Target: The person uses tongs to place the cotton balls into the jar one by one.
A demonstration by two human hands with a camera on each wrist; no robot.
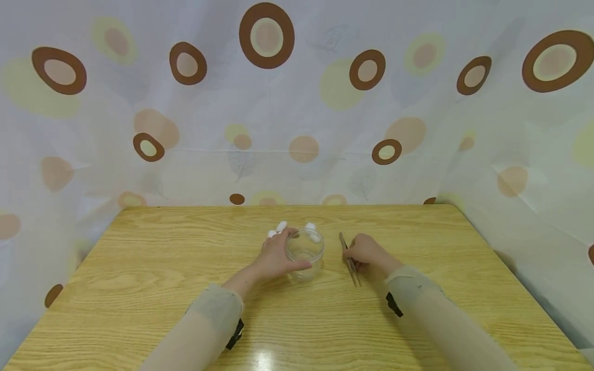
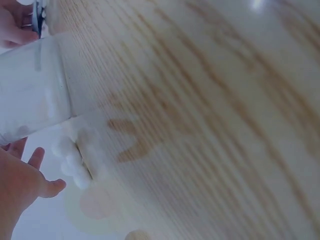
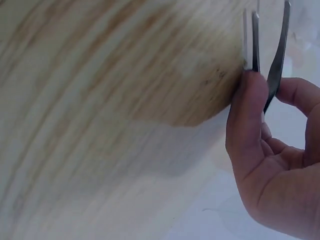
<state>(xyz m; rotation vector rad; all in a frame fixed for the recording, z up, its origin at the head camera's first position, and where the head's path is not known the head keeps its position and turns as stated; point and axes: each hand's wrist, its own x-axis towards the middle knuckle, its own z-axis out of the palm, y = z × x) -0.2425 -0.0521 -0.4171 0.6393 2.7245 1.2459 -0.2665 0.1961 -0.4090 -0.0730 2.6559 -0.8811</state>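
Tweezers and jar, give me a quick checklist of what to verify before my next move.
1. Tweezers held in the right hand: ok.
2. Tips spread apart: ok.
3. Tips facing the white balls: not ok, they point back toward you.
4. Left hand gripping the jar: ok.
5. Jar upright: ok.
6. Jar free of balls: cannot tell; white shows through it, perhaps from behind.

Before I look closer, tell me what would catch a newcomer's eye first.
Probably the patterned backdrop, its bold brown rings spread behind the wooden table. Next, the clear jar in the left hand near the table's middle, with metal tweezers in the right hand beside it. Small white pieces lie beyond the jar.
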